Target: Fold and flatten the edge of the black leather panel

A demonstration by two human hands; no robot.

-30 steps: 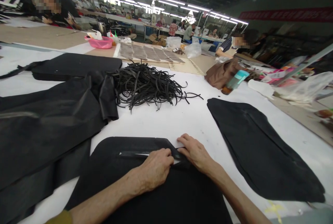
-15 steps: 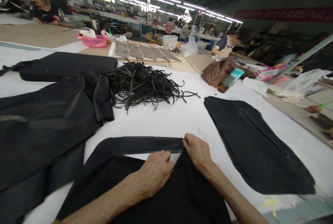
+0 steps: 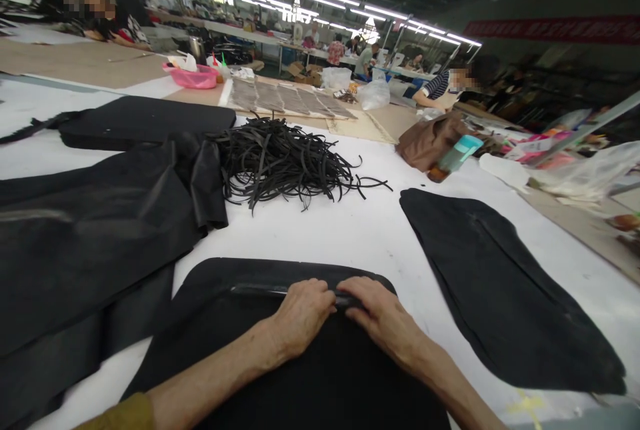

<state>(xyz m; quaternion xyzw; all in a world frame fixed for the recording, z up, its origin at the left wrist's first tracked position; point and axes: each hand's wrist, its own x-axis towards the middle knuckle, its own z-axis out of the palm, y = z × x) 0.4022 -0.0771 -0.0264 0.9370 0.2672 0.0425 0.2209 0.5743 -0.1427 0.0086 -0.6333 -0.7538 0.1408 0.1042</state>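
A black sheet of leather-like material (image 3: pixel 310 383) with rounded upper corners lies before me. Near its top edge runs a long, narrow slit (image 3: pixel 257 291), with a thin line of white showing through. My left hand (image 3: pixel 303 317) is closed on the material at the slit's lower edge, fingertips pressed together. Just to the right, my right hand (image 3: pixel 375 313) pinches the material at the slit's right end, thumb below and fingers above. The two hands almost touch. Their fingertips partly cover the slit.
Behind the sheet lies a heap of thin black strips (image 3: pixel 290 163). Larger black sheets (image 3: pixel 90 237) drape over the left side, near a stack of black panels (image 3: pixel 150 123). More cut pieces (image 3: pixel 500 283) lie right, below a teal-capped bottle (image 3: pixel 455 158). People work farther back.
My right hand has moved down from the top edge to the slit beside my left hand. The gap in the sheet has narrowed to a thin line. The view has shifted slightly.
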